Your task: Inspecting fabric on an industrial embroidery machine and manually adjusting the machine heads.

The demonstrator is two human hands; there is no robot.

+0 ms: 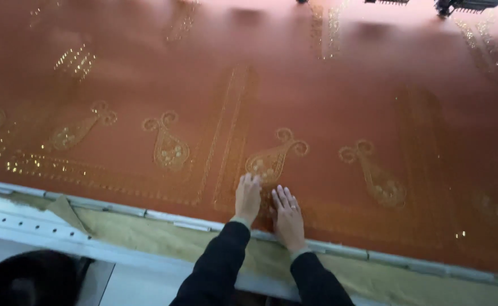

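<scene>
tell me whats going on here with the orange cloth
A person in dark sleeves leans over a wide rust-orange cloth stretched flat on a long frame with a metal rail along its near edge. Both hands lie palm-down on the cloth, side by side: the left hand and the right hand press just below a gold paisley motif. Similar gold motifs and dotted borders run across the cloth. A yellowish backing layer shows under the rail. Neither hand holds anything.

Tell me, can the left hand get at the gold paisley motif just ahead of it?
Probably yes. The left hand lies flat on the rust-coloured cloth, fingertips at the lower edge of the paisley motif. Nothing lies between them, and the right hand rests beside it, clear of the way.
</scene>
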